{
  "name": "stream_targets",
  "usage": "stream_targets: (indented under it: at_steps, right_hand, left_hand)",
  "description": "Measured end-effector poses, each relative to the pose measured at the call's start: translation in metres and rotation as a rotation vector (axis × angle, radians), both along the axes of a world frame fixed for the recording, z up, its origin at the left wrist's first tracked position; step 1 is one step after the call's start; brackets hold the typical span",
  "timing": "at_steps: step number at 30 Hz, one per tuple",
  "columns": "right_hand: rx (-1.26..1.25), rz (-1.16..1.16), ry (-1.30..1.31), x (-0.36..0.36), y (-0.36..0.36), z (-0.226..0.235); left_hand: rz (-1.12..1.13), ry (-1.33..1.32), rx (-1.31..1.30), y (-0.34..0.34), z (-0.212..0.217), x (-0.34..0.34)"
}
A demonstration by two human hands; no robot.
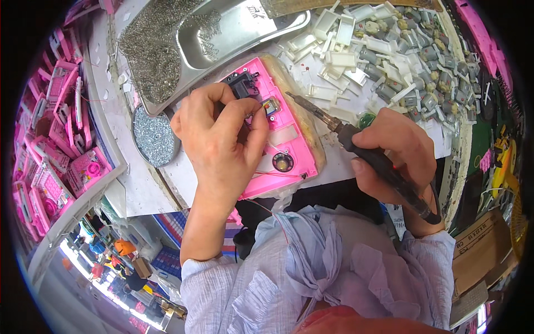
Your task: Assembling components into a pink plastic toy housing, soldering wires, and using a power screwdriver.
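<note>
Two hands: left (222,136) pinching part; right (397,153) gripping iron (361,150).

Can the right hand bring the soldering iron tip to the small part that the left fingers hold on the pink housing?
Probably yes. The right hand holds the soldering iron, and bare bench lies between its tip and the small part. The left hand approaches from the other side.

Your left hand (222,133) hides the pink housing's (289,150) 9 o'clock half. The soldering iron's (367,150) grip vanishes inside your right hand (397,156); the steel tray (233,33) is cut off at 12 o'clock.
</note>
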State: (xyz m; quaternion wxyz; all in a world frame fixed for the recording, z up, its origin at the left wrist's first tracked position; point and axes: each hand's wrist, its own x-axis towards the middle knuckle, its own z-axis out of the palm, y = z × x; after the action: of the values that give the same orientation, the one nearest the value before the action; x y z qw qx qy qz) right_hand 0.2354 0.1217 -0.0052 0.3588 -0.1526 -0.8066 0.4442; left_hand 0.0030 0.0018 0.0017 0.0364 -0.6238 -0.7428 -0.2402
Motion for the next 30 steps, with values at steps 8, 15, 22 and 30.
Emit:
stream_targets:
  at_steps: [8,15,22,30]
  right_hand:
    - [0.004,-0.012,0.025,-0.0018,-0.0007,-0.0014]
    - [-0.001,-0.003,0.022,-0.0031,-0.0001,-0.0002]
    - [-0.006,-0.003,0.022,-0.0023,0.0005,-0.0003]
    - [-0.03,0.013,0.013,-0.0002,0.0017,0.0012]
  left_hand:
    - [0.002,-0.005,-0.011,-0.0002,0.0015,0.0006]
    - [0.011,-0.02,-0.013,-0.0013,0.0006,0.0004]
    - [0.01,0.009,-0.018,-0.0008,0.0013,0.0008]
    - [0.004,0.012,-0.018,0.0005,0.0029,0.0009]
